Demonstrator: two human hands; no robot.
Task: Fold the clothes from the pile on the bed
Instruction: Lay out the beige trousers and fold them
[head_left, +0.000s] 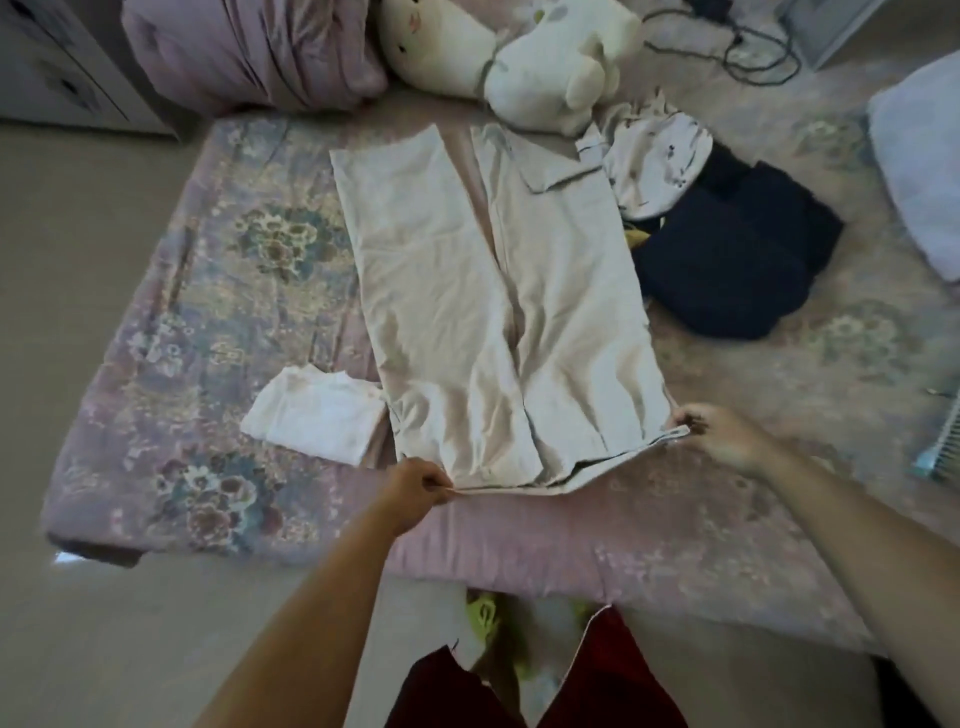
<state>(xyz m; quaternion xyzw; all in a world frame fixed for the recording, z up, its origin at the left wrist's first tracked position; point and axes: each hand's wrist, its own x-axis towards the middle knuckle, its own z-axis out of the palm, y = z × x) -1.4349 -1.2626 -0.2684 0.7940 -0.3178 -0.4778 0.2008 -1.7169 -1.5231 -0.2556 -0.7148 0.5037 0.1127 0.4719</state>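
Beige trousers (467, 291) lie spread flat on the floral bed cover (208, 291), legs pointing away, waistband toward me. My left hand (415, 486) pinches the waistband's left corner. My right hand (722, 434) pinches the right corner. A small folded white garment (317, 413) lies just left of the trousers. To the right sits the pile: a dark navy garment (727, 265) and a light patterned piece (654, 161) on top of it.
A white plush toy (519, 57) and a rolled pink quilt (249, 47) lie at the far side. A pale pillow (919, 171) is at right, cables (758, 57) beyond. The bed edge (467, 561) runs just before me.
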